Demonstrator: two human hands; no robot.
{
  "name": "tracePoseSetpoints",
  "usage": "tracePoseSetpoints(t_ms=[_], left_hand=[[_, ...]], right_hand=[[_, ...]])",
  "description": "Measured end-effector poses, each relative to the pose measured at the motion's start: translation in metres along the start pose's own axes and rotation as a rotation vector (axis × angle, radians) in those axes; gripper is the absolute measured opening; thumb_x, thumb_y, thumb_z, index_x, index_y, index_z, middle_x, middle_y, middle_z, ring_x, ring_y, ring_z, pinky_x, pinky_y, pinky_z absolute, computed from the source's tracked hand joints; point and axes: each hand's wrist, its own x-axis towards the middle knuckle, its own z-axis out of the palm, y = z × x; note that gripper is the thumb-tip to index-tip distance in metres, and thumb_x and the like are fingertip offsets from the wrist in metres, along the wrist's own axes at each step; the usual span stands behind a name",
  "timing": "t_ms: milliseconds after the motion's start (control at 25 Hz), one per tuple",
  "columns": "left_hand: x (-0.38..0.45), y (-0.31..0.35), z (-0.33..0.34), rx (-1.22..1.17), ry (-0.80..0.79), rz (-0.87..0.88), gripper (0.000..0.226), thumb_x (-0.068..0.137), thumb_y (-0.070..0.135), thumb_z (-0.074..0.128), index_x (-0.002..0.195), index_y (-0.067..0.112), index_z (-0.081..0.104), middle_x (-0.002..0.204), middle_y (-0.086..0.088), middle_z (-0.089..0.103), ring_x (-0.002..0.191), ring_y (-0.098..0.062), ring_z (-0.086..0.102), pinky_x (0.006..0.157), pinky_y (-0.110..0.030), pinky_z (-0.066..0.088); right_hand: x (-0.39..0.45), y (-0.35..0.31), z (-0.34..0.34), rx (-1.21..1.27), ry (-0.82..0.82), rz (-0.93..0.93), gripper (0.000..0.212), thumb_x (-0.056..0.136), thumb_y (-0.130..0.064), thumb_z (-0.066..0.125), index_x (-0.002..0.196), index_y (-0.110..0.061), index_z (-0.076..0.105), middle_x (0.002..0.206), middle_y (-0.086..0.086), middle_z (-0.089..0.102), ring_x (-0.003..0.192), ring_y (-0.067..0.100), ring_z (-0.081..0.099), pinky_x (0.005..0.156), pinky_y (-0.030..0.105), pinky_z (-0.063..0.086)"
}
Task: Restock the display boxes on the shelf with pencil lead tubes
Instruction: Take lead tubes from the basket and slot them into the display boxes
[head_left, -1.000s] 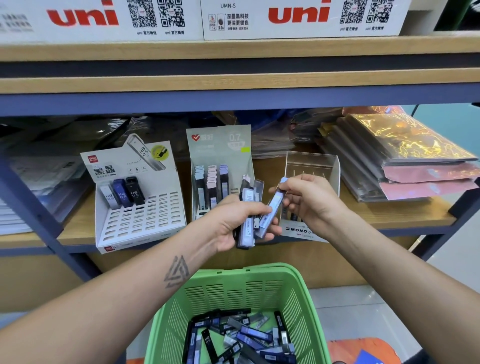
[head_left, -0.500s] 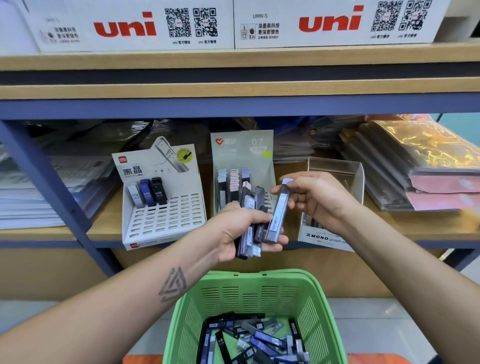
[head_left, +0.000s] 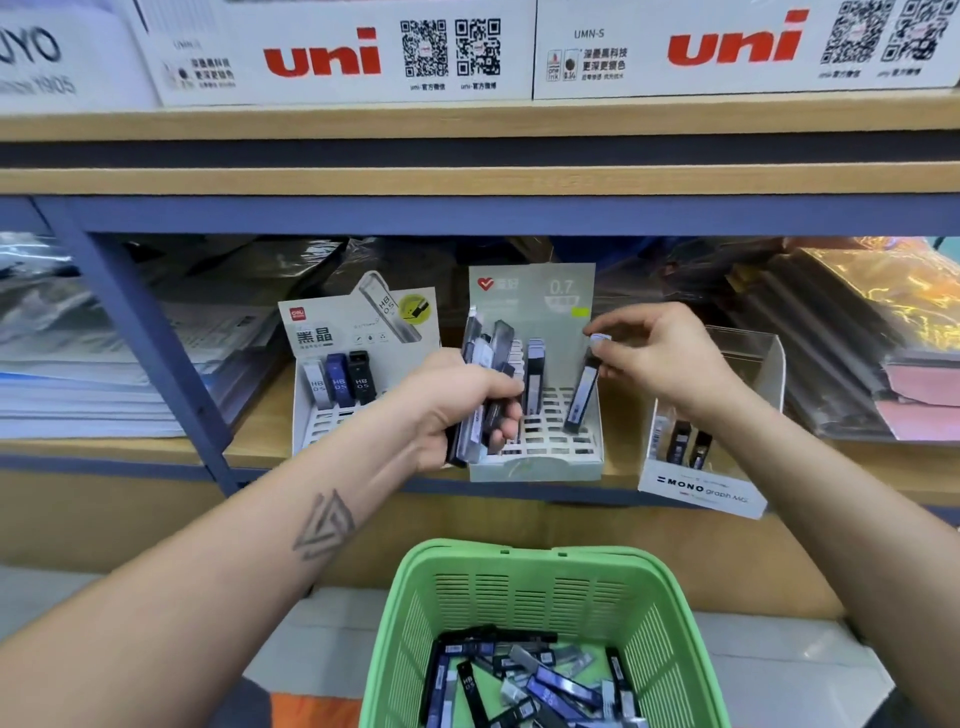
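My left hand (head_left: 457, 410) grips a bundle of several pencil lead tubes (head_left: 483, 384) in front of the middle display box (head_left: 535, 462), a pale green one marked 0.7. My right hand (head_left: 660, 358) pinches the top of one dark lead tube (head_left: 581, 400), which stands tilted over the slots at the right side of that box. A few tubes stand at the back of the same box. The white display box (head_left: 317, 431) on the left holds three HB 0.5 tubes. The clear MONO box (head_left: 701, 491) on the right holds a few tubes.
A green basket (head_left: 540, 587) with several loose lead tubes sits below the shelf edge. Stacks of paper (head_left: 78, 384) lie at the left, plastic-wrapped folders (head_left: 857, 353) at the right. White uni cartons (head_left: 343, 57) stand on the upper shelf. A blue upright post (head_left: 150, 353) stands left.
My right hand has carried the single tube from beside the bundle up and into the middle 0.7 box. My left hand with the bundle has stayed in front of that box.
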Motion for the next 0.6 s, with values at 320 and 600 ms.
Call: tracePoseSetpoints(t_ms=[320, 600], left_hand=[[0.016, 0.012, -0.01, -0.274, 0.023, -0.09, 0.015, 0.094, 0.002, 0.052, 0.08, 0.006, 0.052, 0.064, -0.011, 0.058, 0.053, -0.017, 0.055, 0.042, -0.021, 0.047], [0.023, 0.012, -0.006, -0.285, 0.033, -0.042, 0.009, 0.095, -0.002, 0.051, 0.087, 0.0, 0.053, 0.065, -0.015, 0.06, 0.05, -0.021, 0.061, 0.044, -0.023, 0.052]], right_hand=[[0.021, 0.009, 0.016, -0.245, 0.106, -0.188, 0.015, 0.091, -0.019, 0.074, 0.106, -0.018, 0.073, 0.094, -0.003, 0.071, 0.085, 0.011, 0.068, 0.079, 0.026, 0.056], [0.031, 0.014, 0.026, -0.198, 0.042, -0.175, 0.01, 0.09, -0.015, 0.075, 0.097, -0.021, 0.07, 0.09, -0.004, 0.071, 0.08, 0.01, 0.07, 0.074, 0.026, 0.058]])
